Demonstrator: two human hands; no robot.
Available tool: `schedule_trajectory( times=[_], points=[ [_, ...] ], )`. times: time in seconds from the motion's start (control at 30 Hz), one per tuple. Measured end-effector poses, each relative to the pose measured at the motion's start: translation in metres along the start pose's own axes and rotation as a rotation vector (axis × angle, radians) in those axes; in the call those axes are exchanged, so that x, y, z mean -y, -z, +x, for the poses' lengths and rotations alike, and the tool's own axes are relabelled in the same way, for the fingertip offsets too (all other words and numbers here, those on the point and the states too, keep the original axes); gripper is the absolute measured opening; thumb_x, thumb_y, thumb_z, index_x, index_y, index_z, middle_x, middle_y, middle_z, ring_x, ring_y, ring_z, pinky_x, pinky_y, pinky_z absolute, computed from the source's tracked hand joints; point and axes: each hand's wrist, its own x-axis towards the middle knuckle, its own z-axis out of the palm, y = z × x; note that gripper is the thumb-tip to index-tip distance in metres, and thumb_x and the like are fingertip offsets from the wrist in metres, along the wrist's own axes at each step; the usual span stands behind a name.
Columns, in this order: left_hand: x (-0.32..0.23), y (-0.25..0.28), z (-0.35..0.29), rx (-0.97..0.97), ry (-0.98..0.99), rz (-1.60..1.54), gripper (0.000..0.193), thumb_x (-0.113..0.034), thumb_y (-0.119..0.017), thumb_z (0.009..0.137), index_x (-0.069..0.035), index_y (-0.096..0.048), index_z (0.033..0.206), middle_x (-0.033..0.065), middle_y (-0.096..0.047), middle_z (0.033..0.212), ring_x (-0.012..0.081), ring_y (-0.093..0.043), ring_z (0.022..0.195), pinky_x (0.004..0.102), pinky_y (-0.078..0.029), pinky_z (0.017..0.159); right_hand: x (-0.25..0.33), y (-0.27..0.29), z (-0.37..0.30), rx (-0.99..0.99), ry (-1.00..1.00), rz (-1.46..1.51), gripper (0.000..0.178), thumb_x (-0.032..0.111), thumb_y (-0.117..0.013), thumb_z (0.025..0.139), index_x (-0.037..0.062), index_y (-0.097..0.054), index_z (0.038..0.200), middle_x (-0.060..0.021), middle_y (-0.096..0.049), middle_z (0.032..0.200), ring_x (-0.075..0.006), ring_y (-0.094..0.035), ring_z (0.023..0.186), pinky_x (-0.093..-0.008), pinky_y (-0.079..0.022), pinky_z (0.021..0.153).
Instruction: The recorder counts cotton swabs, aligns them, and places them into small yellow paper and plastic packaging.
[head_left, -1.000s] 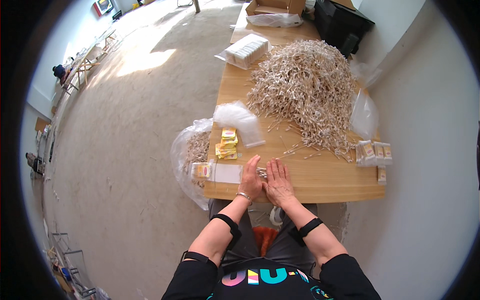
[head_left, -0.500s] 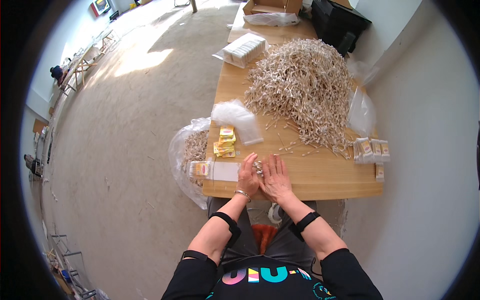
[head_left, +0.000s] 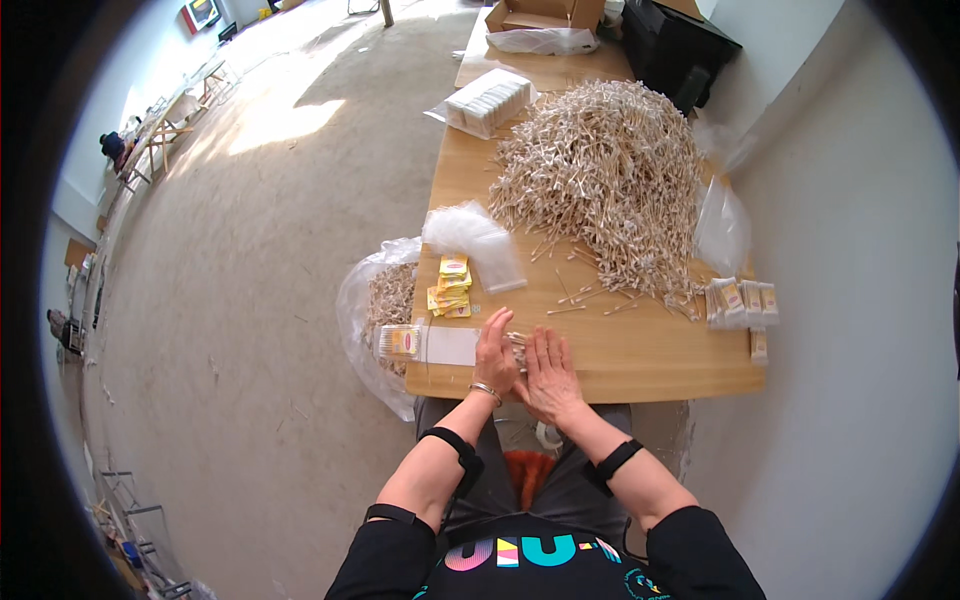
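Lying between the two hands at the near table [head_left: 660,360] edge, a small bunch of cotton swabs [head_left: 518,348] is partly hidden. The left hand [head_left: 494,350] and right hand [head_left: 550,373] flank it, fingers outstretched; whether either grips it, I cannot tell. Leftward lies a white sheet [head_left: 452,345]; beyond, a large swab heap [head_left: 605,180].

Tan and white heaped on honey-brown wood, a bright print in front of it
From here the loose mound of thin cotton swabs [head_left: 600,185] is pale tan with white tips; the flat honey-brown wooden tabletop [head_left: 670,355] has a faint grain; the small rectangular yellow cards [head_left: 452,285] carry white and red patches; the short-sleeved black fabric shirt [head_left: 555,585] is printed in pink, yellow, turquoise and white; the long grey fabric trousers [head_left: 585,505] flank a fluffy orange-red piece [head_left: 528,472]; the slim ring-shaped metal bracelet [head_left: 487,390] is silver.
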Motion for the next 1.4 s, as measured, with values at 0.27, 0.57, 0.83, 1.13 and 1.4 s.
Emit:
schedule_trajectory(
  times=[0.27, 0.57, 0.83, 1.13, 1.4],
  points=[
    [-0.001, -0.001, 0.002, -0.002, 0.012, -0.022, 0.04, 0.006, -0.042, 0.08, 0.0, -0.052, 0.118, 0.0196, -0.052, 0.123, 0.0344, -0.05, 0.115, 0.0382, -0.041, 0.097, -0.011, -0.001, 0.016, 0.046, -0.02, -0.006, 0.087, 0.05, -0.054, 0.082, -0.0026, -0.018, 0.142, -0.0215, -0.013, 0.15, -0.0353, -0.006, 0.141, -0.0491, -0.003, 0.113],
    [0.003, -0.001, 0.0, -0.024, 0.018, -0.022, 0.039, 0.006, -0.042, 0.081, 0.0, -0.051, 0.119, 0.0188, -0.052, 0.123, 0.0332, -0.051, 0.114, 0.0368, -0.042, 0.096, -0.015, 0.007, 0.01, 0.056, -0.069, -0.015, 0.084, 0.051, -0.051, 0.084, 0.0007, -0.019, 0.143, -0.0184, -0.012, 0.151, -0.0319, -0.005, 0.141, -0.05, -0.005, 0.112],
    [0.006, -0.002, 0.0, -0.032, 0.037, -0.049, 0.036, 0.003, -0.045, 0.084, 0.0, -0.051, 0.12, 0.0187, -0.052, 0.124, 0.0321, -0.051, 0.115, 0.036, -0.043, 0.096, -0.022, 0.011, 0.032, 0.135, -0.088, -0.03, 0.087, 0.056, -0.047, 0.084, 0.001, -0.016, 0.144, -0.0175, -0.011, 0.152, -0.0309, -0.003, 0.142, -0.0495, -0.003, 0.113],
    [0.004, -0.002, 0.0, -0.02, 0.055, -0.053, 0.041, 0.003, -0.046, 0.08, -0.001, -0.05, 0.121, 0.02, -0.05, 0.126, 0.0362, -0.048, 0.117, 0.0402, -0.038, 0.099, -0.024, 0.009, 0.042, -0.043, -0.057, 0.025, 0.082, 0.047, -0.055, 0.083, 0.0023, -0.02, 0.143, -0.0136, -0.022, 0.148, -0.0295, -0.011, 0.14, -0.047, -0.006, 0.113],
    [-0.003, -0.001, 0.002, -0.06, 0.037, -0.008, 0.041, 0.003, -0.045, 0.082, 0.001, -0.048, 0.122, 0.0203, -0.047, 0.129, 0.034, -0.045, 0.121, 0.0377, -0.036, 0.102, -0.023, 0.013, 0.04, -0.165, -0.03, 0.272, 0.063, 0.02, -0.061, 0.078, 0.0062, -0.036, 0.134, -0.0125, -0.039, 0.134, -0.0294, -0.031, 0.129, -0.0478, -0.016, 0.111]
  ],
)
